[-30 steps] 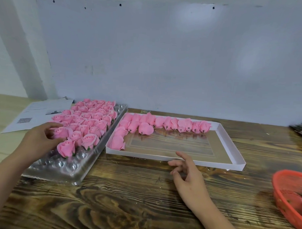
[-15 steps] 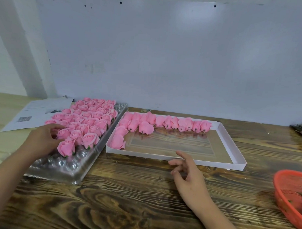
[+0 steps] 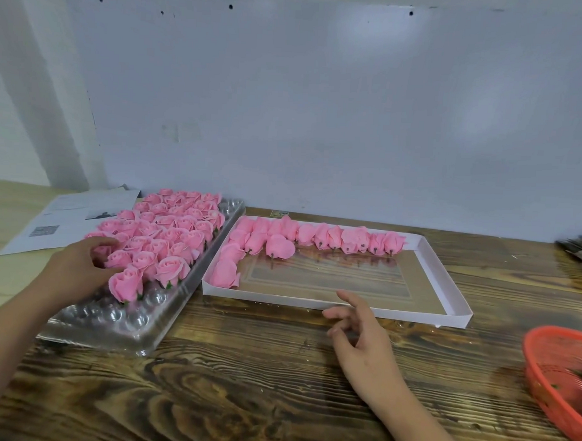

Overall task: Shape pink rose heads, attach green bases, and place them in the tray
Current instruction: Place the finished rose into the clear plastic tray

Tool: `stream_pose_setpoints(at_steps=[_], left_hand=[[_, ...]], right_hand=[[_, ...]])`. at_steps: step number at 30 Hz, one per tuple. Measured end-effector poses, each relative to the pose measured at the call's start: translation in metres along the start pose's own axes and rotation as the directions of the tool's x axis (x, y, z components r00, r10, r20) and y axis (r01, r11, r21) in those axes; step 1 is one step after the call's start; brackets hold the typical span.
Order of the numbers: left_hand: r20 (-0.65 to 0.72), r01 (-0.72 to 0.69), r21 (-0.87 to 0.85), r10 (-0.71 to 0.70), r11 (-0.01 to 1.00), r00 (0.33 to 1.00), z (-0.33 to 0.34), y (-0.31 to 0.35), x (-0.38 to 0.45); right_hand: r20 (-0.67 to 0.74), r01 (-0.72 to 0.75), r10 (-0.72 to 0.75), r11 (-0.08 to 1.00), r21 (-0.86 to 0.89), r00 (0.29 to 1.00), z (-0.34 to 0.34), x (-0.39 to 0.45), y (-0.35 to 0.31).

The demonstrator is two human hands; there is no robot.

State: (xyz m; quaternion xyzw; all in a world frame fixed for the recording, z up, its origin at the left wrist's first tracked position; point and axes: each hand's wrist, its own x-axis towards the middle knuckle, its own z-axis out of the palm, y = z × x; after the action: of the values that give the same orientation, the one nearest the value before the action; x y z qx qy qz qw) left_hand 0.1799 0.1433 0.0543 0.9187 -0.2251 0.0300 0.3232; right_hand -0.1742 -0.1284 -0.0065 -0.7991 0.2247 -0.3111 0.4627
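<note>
Pink roses — soft, layered petals, small green bases beneath the nearest — fill a clear blister tray on the left. The left hand curls its fingers round one rose at the tray's edge. More roses lie on their sides in the white tray, dark stubs facing out. The right hand hovers relaxed — holding nothing.
</note>
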Motion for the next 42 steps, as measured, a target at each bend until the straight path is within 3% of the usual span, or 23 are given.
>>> stream_pose_setpoints(at_steps=[17, 25, 37, 42], left_hand=[[-0.029, -0.030, -0.036, 0.029, 0.999, 0.999, 0.005, -0.005, 0.006], [-0.016, -0.060, 0.061, 0.061, 0.996, 0.998, 0.005, -0.006, 0.004], [0.033, -0.077, 0.055, 0.076, 0.995, 0.997, -0.003, -0.008, -0.001], [-0.082, -0.036, 0.117, 0.046, 0.993, 0.996, -0.014, -0.006, 0.002]], right_hand=[[0.008, -0.008, 0.008, 1.000, -0.004, 1.000, 0.000, 0.001, 0.001], [0.003, -0.007, 0.007, 1.000, -0.005, 1.000, 0.000, 0.001, 0.002], [-0.001, 0.007, -0.007, 1.000, 0.006, 1.000, 0.001, 0.001, 0.005], [0.011, 0.002, -0.002, 1.000, 0.017, 1.000, 0.001, 0.002, 0.007]])
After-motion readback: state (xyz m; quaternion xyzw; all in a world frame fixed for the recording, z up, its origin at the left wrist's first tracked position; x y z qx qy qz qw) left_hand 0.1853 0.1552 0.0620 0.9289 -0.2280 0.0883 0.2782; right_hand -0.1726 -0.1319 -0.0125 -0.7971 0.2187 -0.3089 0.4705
